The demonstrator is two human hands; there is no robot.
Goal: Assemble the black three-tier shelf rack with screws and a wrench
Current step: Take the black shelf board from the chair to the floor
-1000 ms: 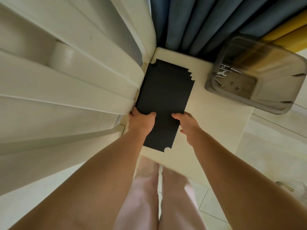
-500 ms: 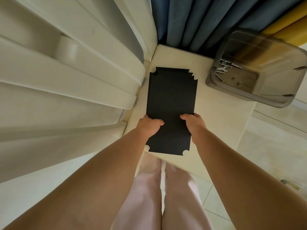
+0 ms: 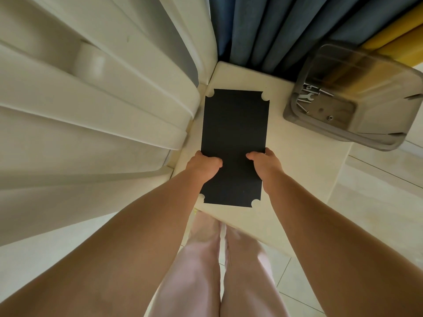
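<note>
A flat black shelf board with a notch cut in each corner lies lengthwise on the cream table. My left hand grips its left long edge, thumb on top. On the opposite long edge my right hand grips the board the same way. To the right stands a clear plastic bin holding a small wrench and several screws.
Large cream-coloured furniture crowds the left side, close to the board. Blue curtains hang behind the table. Tiled floor lies to the right, and my legs stand at the table's near edge.
The board has turned from a tilted position by the left furniture to lie straight and nearer the table's middle. Both hands kept their hold on its long edges.
</note>
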